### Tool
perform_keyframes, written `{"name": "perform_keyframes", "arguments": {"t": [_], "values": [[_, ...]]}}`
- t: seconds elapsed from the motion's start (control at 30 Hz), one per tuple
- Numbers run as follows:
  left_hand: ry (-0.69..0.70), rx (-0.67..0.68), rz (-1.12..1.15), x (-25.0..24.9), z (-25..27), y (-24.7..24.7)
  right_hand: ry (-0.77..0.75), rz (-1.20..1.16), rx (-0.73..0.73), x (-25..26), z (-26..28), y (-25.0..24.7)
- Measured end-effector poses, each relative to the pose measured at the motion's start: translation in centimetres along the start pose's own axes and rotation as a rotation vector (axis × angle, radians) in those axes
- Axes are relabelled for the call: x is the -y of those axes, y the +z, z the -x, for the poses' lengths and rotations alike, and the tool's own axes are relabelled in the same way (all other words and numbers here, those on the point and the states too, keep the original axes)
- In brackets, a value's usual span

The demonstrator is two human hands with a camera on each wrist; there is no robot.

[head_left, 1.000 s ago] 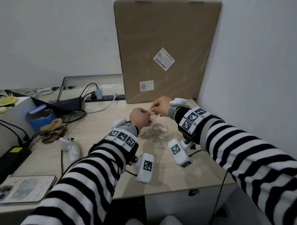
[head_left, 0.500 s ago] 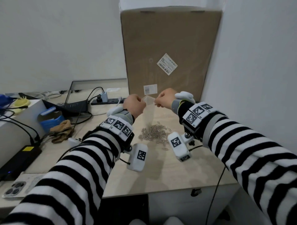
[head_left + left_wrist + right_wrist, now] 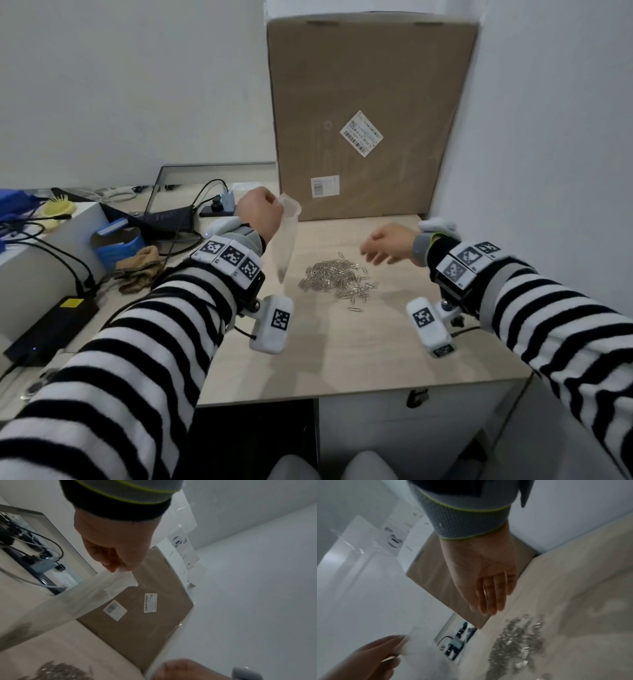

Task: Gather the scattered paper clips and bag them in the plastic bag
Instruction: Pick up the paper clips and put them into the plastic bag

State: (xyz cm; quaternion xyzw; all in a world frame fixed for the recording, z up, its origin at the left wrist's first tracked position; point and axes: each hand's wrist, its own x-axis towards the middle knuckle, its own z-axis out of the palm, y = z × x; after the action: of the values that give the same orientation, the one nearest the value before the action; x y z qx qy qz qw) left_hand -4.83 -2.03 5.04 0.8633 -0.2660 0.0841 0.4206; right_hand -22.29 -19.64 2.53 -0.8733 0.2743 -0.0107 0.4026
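My left hand (image 3: 257, 216) pinches the top edge of the clear plastic bag (image 3: 286, 243), which hangs limp above the desk (image 3: 342, 346). The silvery paper clips (image 3: 337, 279) lie heaped mid-desk, a few strays toward the front edge.

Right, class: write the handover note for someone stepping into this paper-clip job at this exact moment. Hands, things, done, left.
Left hand: raised above the desk, pinching the top edge of the clear plastic bag, which hangs down with a few clips showing at its bottom.
Right hand: empty, fingers straight, over the desk just right of the pile.
Paper clips: most lie heaped on the desk, a few strays at the near edge.
Done: bag lifted, a first few clips inside.
Left: scoop up the pile and strays, drop them in.
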Motion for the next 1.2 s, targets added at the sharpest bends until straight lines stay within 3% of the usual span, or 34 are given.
{"name": "perform_keyframes", "arguments": {"t": [0.13, 0.23, 0.33, 0.5, 0.63, 0.7, 0.8, 0.9, 1.2], "values": [[-0.018, 0.028, -0.218, 2.3, 0.5, 0.4, 0.187, -0.038, 0.414, -4.9, 0.9, 1.5], [-0.059, 0.08, -0.184, 3.2, 1.0, 2.0, 0.223, -0.163, 0.539, -6.3, 0.5, 3.7], [-0.084, 0.16, 0.034, 3.4, 1.9, 3.9, 0.192, -0.257, 0.486, -5.7, -0.6, 5.8], [-0.162, 0.285, 0.282, 3.6, 3.1, 7.0, 0.106, -0.38, 0.239, -4.5, -3.8, 7.5], [-0.184, 0.294, 0.346, 3.8, 2.8, 7.8, 0.041, -0.227, -0.06, -4.2, -4.7, 6.0], [-0.157, 0.286, 0.342, 3.8, 2.3, 7.9, 0.044, 0.017, -0.189, -4.3, -4.9, 4.3], [-0.122, 0.272, 0.291, 3.7, 1.7, 8.4, 0.208, 0.366, -0.125, -4.8, -4.8, 2.7], [-0.097, 0.294, 0.233, 3.6, 1.8, 9.4, 0.313, 0.371, 0.023, -5.2, -5.0, 3.3], [-0.049, 0.391, 0.193, 3.6, 4.0, 9.6, 0.188, 0.333, 0.04, -2.0, -7.1, 8.3]]}}
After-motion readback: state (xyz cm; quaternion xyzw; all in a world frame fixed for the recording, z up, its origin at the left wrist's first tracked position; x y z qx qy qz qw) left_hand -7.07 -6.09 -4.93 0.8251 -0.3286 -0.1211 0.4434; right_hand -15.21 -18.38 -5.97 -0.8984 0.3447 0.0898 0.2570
